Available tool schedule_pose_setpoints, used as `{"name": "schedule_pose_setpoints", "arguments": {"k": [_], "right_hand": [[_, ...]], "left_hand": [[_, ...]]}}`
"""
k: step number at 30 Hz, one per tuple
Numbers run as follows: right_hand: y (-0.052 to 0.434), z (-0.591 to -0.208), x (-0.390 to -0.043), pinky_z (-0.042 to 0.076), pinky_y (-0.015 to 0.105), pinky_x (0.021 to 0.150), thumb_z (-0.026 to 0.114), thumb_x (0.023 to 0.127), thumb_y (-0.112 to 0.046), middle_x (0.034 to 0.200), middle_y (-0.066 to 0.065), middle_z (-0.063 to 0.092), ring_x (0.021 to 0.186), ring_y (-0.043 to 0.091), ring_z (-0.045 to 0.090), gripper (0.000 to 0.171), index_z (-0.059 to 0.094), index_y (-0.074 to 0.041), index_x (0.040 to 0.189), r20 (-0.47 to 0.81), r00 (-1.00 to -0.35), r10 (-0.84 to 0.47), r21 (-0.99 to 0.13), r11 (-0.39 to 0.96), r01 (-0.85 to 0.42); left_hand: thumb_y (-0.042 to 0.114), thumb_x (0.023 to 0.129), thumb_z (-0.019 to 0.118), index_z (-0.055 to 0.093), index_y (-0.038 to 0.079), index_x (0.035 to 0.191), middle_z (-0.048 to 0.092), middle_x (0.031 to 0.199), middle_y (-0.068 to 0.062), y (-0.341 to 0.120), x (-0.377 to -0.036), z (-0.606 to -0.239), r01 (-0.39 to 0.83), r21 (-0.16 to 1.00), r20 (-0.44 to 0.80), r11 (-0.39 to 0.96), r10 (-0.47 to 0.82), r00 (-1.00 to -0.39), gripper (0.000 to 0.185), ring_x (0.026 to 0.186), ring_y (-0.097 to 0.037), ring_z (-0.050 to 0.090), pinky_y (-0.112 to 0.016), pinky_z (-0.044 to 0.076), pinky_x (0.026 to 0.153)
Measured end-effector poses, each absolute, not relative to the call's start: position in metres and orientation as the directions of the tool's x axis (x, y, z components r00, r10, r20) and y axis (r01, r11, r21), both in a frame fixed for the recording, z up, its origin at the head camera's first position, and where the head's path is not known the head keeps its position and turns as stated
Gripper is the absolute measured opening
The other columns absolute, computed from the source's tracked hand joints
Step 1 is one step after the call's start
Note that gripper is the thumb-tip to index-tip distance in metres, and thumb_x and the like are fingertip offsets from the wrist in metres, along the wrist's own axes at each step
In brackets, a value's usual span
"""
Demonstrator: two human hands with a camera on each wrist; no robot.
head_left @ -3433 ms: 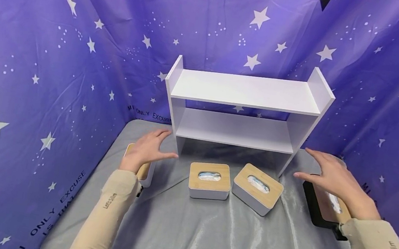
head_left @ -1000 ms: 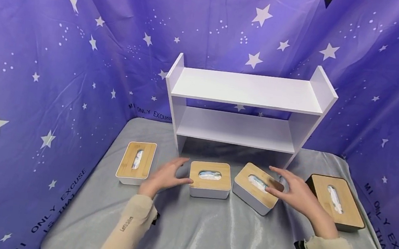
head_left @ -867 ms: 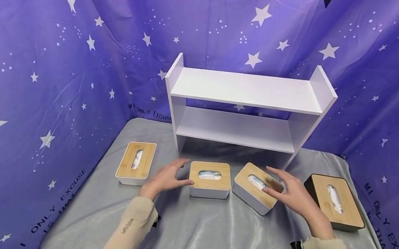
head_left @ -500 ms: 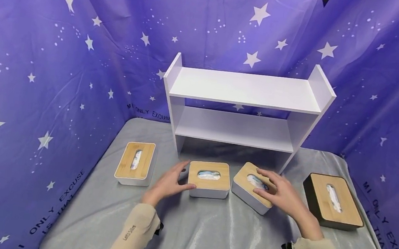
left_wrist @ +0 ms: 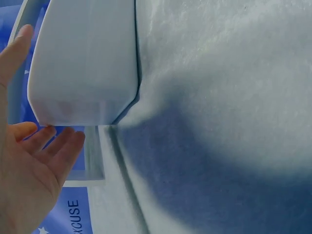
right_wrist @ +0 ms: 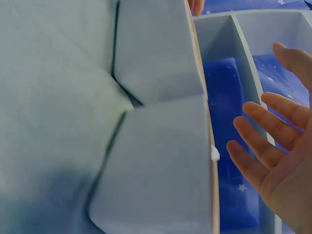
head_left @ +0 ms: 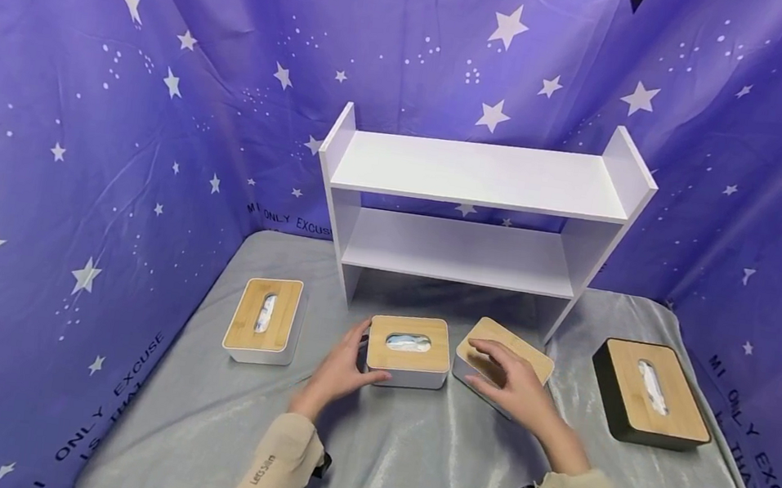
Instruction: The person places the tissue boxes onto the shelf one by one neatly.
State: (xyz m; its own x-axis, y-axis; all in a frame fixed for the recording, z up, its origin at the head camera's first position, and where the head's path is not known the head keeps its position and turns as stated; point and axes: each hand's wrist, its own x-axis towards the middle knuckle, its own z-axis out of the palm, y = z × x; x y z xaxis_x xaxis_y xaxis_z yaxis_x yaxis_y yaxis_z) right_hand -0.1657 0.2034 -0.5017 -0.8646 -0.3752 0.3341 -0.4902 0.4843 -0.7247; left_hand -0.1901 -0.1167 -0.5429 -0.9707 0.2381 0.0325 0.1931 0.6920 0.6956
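Note:
A grey tissue box (head_left: 423,364) with a wooden lid lies in the middle, level with the shelf's front. My left hand (head_left: 339,369) is at its left end, thumb by the front face and fingers along the side; in the left wrist view the fingertips meet the box's (left_wrist: 87,63) end. A second, angled tissue box (head_left: 521,348) sits just right of it. Above this one hovers my right hand (head_left: 517,384), fingers spread and holding nothing, hiding its tissue slot. The right wrist view has the right hand (right_wrist: 287,136) apart from the lid of the angled box (right_wrist: 161,165).
A white two-tier shelf (head_left: 474,174) stands behind the boxes. One more grey tissue box (head_left: 247,324) lies at the left, and a black-sided one (head_left: 675,397) at the right. Grey cloth (head_left: 406,469) covers the table, and a purple star curtain (head_left: 418,41) hangs around it.
Both hands have moved inward from the outer boxes. The left hand has reached the middle box's left end; the right hand has travelled left over the angled box. The boxes have stayed put.

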Motion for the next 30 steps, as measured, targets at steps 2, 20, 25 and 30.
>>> {"name": "schedule_pose_setpoints", "arguments": {"k": [2, 20, 25, 30], "right_hand": [[0.197, -0.506, -0.164, 0.056, 0.046, 0.096, 0.077, 0.087, -0.011, 0.131, 0.018, 0.063, 0.117, 0.037, 0.065, 0.053, 0.057, -0.001, 0.136, 0.335, -0.864, -0.376, -0.742, 0.459, -0.488], [0.158, -0.544, -0.150, 0.054, 0.042, 0.099, 0.078, 0.084, -0.006, 0.137, 0.020, 0.058, 0.123, 0.034, 0.060, 0.059, 0.053, 0.001, 0.138, 0.402, -0.890, -0.214, -0.763, 0.459, -0.455], [0.151, -0.553, -0.149, 0.053, 0.048, 0.100, 0.076, 0.087, -0.011, 0.141, 0.021, 0.055, 0.125, 0.037, 0.059, 0.065, 0.047, 0.000, 0.144, 0.337, -0.918, -0.209, -0.796, 0.457, -0.396], [0.142, -0.558, -0.148, 0.050, 0.048, 0.104, 0.075, 0.089, -0.013, 0.150, 0.023, 0.046, 0.131, 0.042, 0.053, 0.076, 0.036, -0.001, 0.152, 0.276, -0.940, -0.201, -0.846, 0.414, -0.336]], "left_hand": [[0.044, 0.077, 0.084, 0.023, 0.007, 0.158, 0.033, 0.160, -0.020, -0.115, -0.189, -0.544, 0.180, 0.702, 0.026, 0.689, 0.228, -0.973, 0.108, 0.144, -0.039, 0.039, -0.055, 0.039, 0.116], [0.035, 0.085, 0.079, 0.021, 0.008, 0.159, 0.034, 0.159, -0.021, -0.109, -0.185, -0.557, 0.153, 0.753, 0.046, 0.640, 0.180, -0.982, 0.098, 0.139, -0.040, 0.045, -0.055, 0.046, 0.108], [0.033, 0.087, 0.077, 0.023, 0.010, 0.159, 0.036, 0.157, -0.020, -0.112, -0.186, -0.559, 0.156, 0.800, 0.056, 0.580, 0.185, -0.981, 0.093, 0.134, -0.036, 0.051, -0.049, 0.053, 0.100], [0.031, 0.087, 0.077, 0.027, 0.008, 0.157, 0.041, 0.153, -0.019, -0.113, -0.187, -0.560, 0.161, 0.820, 0.076, 0.549, 0.176, -0.982, 0.089, 0.130, -0.034, 0.056, -0.041, 0.056, 0.092]]}}
